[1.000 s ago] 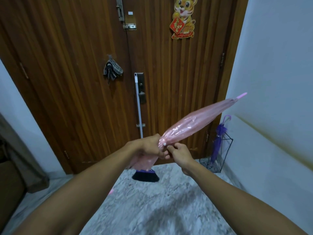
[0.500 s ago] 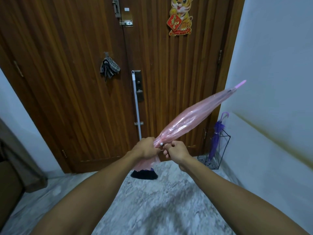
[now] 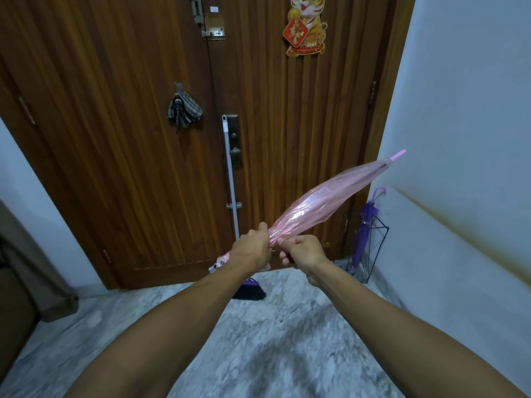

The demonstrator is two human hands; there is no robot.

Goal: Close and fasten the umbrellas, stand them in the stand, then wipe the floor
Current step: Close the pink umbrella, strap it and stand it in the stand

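The right hand (image 3: 301,252) has slid closer to the left hand (image 3: 252,250), both gripping the furled translucent pink plastic umbrella (image 3: 321,201) at frame centre; wrap its strap tight.

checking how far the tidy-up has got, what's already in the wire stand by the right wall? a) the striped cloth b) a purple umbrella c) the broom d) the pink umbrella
b: a closed purple umbrella stands in the black wire stand, while the pink umbrella is held by both hands in front of the door.
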